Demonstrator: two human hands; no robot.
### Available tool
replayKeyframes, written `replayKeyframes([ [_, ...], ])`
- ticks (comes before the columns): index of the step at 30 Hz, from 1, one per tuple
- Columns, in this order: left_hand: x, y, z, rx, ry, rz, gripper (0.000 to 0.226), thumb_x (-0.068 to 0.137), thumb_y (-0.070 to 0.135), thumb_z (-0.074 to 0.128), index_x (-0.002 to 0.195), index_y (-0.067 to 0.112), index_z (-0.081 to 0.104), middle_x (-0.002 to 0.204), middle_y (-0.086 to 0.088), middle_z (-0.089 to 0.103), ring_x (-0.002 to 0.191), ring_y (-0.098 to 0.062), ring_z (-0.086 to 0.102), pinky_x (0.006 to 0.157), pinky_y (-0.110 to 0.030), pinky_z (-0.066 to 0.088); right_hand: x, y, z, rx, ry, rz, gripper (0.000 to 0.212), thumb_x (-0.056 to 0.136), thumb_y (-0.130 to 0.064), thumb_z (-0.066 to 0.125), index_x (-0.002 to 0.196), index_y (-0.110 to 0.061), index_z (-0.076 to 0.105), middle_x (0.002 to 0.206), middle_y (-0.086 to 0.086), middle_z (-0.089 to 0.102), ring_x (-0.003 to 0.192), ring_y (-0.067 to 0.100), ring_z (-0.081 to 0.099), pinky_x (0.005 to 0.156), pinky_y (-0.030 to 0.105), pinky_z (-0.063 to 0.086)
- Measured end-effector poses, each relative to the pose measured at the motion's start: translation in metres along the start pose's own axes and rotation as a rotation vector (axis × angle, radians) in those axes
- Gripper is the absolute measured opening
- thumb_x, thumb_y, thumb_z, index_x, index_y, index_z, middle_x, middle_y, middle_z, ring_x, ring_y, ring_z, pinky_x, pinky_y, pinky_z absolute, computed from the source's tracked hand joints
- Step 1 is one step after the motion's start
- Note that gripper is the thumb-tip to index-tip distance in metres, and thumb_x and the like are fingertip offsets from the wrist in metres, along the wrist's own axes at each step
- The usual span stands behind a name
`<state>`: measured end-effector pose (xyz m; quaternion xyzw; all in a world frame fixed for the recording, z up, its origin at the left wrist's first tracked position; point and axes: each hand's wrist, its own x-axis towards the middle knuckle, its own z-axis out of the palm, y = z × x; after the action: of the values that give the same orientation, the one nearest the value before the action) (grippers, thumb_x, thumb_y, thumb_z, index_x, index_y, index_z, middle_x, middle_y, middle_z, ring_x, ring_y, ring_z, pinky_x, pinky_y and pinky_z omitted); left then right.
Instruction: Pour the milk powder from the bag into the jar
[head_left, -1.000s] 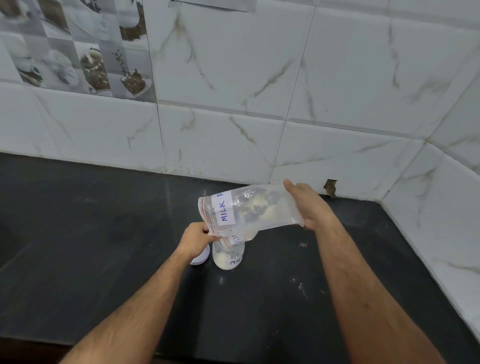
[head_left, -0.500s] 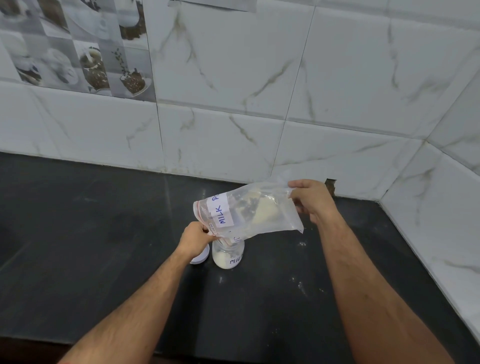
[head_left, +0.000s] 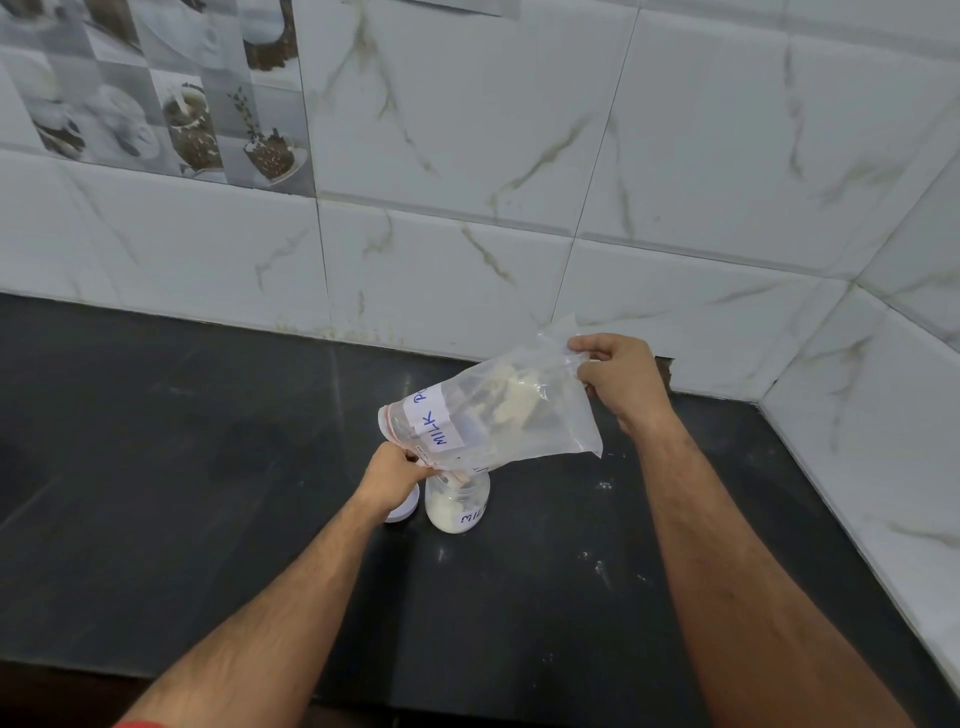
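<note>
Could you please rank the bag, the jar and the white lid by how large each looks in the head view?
1. bag, by far the largest.
2. jar, its mouth hidden behind the bag.
3. lid, smallest as seen, though the left hand covers most of it, so its full size is unsure.

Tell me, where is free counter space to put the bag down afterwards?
Bare counter stretches left of the lid; more lies right of the jar, toward the corner wall. It is crowded only around jar and lid.
</note>
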<state>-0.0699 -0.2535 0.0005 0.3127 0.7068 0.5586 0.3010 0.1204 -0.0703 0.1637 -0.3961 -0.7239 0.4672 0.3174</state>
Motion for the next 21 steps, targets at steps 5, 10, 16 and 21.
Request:
replayKeyframes([
  [5,-0.002,0.002,0.002,-0.06,0.009,0.015,0.038,0.078,0.002,0.08,0.112,0.019,0.071,0.108,-0.001,0.076,0.1,-0.009,0.07,0.087,-0.028,0.055,-0.003,-0.007,0.0,-0.023,-0.005,-0.05,0.046,0.077,0.014,0.053,0.113,-0.008,0.073,0.098,0.005,0.07,0.075,0.009,0.06,0.063,0.014,0.046],
  [10,-0.003,-0.001,0.003,-0.072,0.016,0.027,0.044,0.078,0.003,0.08,0.118,0.019,0.069,0.111,0.004,0.075,0.103,-0.009,0.069,0.087,-0.028,0.055,-0.006,-0.008,0.003,-0.024,-0.028,-0.088,0.046,0.077,0.013,0.053,0.109,-0.012,0.074,0.1,0.003,0.072,0.075,0.009,0.06,0.068,0.018,0.047],
  [16,-0.004,0.0,0.005,-0.101,0.019,0.039,0.045,0.079,-0.003,0.076,0.12,0.015,0.067,0.111,0.005,0.073,0.104,-0.007,0.067,0.087,-0.027,0.053,-0.01,-0.011,0.005,-0.011,-0.037,-0.111,0.048,0.076,0.014,0.052,0.109,-0.013,0.074,0.09,-0.005,0.068,0.065,0.001,0.055,0.058,0.009,0.043],
  [21,-0.004,0.0,0.004,-0.094,0.024,0.039,0.043,0.08,-0.003,0.077,0.115,0.02,0.068,0.109,0.007,0.073,0.102,-0.007,0.068,0.084,-0.024,0.053,-0.013,-0.006,0.005,0.074,-0.027,-0.115,0.047,0.077,0.015,0.051,0.108,-0.013,0.073,0.1,-0.002,0.073,0.065,-0.002,0.061,0.059,0.01,0.046],
])
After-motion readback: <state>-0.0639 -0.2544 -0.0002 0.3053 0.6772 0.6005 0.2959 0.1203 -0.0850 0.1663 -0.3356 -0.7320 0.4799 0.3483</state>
